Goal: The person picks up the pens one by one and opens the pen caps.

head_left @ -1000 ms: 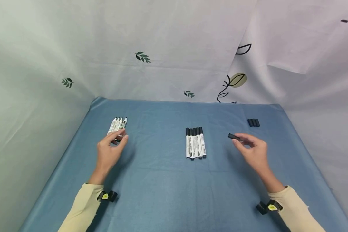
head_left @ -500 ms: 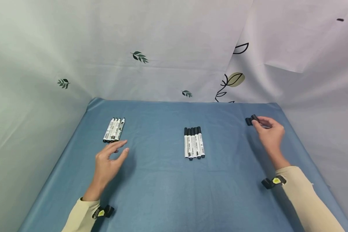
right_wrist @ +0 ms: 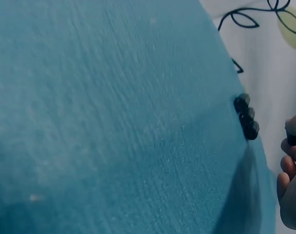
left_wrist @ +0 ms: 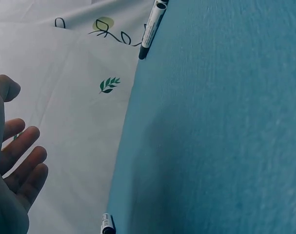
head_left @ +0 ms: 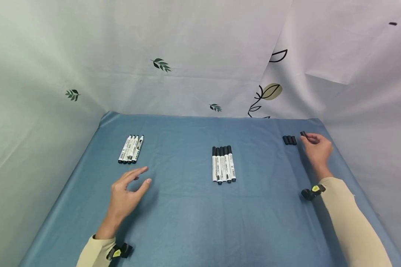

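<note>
My right hand (head_left: 318, 147) pinches a black marker cap (head_left: 304, 135) between thumb and fingers, just right of a row of three black caps (head_left: 289, 140) at the back right of the table. In the right wrist view the pinched cap (right_wrist: 291, 138) is partly hidden by the fingers. My left hand (head_left: 125, 196) hovers with relaxed, spread fingers and nothing in it. Beyond it lie several uncapped white markers (head_left: 131, 149) side by side, their tips pointing to the back. Several capped white markers (head_left: 224, 165) lie in a row at the middle, black caps toward the back.
A blue cloth (head_left: 187, 222) covers the table. Behind it and along both sides hang pale curtains (head_left: 187, 89) with leaf prints. Each wrist carries a small black camera, such as the left wrist camera (head_left: 120, 251).
My right hand has carried the cap back and to the right, past the row of caps. My left hand has drawn back from the uncapped markers toward the front.
</note>
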A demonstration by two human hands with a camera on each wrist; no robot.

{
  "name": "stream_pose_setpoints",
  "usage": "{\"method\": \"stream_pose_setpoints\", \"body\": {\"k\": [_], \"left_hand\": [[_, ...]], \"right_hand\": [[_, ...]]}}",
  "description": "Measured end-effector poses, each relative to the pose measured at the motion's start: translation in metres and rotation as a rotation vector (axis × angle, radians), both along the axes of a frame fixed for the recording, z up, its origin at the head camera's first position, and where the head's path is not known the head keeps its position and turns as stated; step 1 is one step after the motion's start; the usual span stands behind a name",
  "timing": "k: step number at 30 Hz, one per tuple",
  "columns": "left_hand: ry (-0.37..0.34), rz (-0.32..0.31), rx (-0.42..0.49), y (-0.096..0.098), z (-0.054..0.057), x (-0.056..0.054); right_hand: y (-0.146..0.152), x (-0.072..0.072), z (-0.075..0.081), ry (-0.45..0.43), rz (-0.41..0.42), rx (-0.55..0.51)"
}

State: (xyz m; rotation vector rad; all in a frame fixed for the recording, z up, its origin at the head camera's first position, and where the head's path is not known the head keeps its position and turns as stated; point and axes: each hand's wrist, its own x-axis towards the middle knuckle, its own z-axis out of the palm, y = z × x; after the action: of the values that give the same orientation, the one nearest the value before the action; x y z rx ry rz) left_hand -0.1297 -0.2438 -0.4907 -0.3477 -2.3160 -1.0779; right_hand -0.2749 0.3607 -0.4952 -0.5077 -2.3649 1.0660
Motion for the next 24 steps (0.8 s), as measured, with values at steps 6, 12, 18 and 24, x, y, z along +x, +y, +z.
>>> {"method": "stream_pose_setpoints", "body": {"k": [6,12,18,24], "left_hand": [[-0.002,-0.039,-0.009,0.002,-0.001,0.002],[-0.019,-0.047,-0.024,0.005,0.0,0.003],[-0.035,-0.064,-0.021,0.007,0.0,0.002],[-0.041,-0.064,-0.023,0.008,0.001,0.002]], "right_hand": [[0.004,-0.007,-0.01,-0.073,0.001,0.013],[0.006,-0.012,-0.018,-0.085,0.009,-0.015],[0.006,-0.013,-0.02,-0.124,0.017,-0.009],[0.007,-0.012,-0.021,-0.111,0.061,0.014]]}}
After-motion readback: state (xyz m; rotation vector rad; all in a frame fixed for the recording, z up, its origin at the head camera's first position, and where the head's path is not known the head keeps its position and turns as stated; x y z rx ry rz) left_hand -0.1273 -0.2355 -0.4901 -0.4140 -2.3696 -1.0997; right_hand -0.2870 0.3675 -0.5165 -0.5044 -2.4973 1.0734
